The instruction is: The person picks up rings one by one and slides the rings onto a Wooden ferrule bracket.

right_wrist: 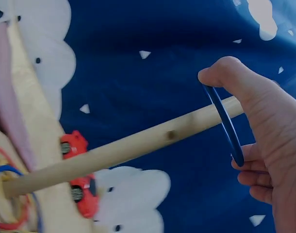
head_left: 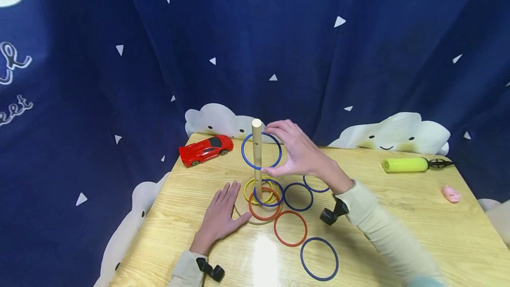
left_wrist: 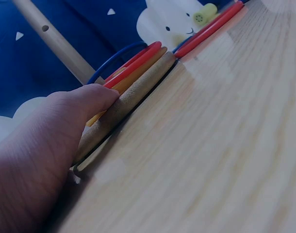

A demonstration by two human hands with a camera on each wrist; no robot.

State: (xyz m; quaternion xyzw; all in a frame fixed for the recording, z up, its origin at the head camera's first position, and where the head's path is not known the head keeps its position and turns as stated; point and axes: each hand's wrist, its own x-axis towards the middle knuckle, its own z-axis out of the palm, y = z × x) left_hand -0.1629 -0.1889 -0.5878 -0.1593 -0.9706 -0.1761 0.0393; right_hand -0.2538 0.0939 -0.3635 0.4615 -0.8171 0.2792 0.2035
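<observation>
A wooden peg (head_left: 257, 152) stands upright on a round wooden base (head_left: 259, 222). My right hand (head_left: 296, 152) pinches a blue ring (right_wrist: 225, 121) between thumb and fingers, and the ring encircles the upper part of the peg. Lower down, yellow rings (head_left: 246, 191), a red ring (head_left: 264, 219) and another blue ring (head_left: 283, 191) lie around the peg's foot on the base. My left hand (head_left: 221, 216) lies palm down at the base's left side with fingers straight. In the left wrist view its thumb (left_wrist: 97, 97) rests on the base's edge.
Right of the base lie several loose rings, among them a red ring (head_left: 306, 229) and a blue ring (head_left: 337, 258). A red toy car (head_left: 205, 149) is at the back left. A yellow-green pump (head_left: 405, 164) and a pink toy pig (head_left: 451, 194) lie far right.
</observation>
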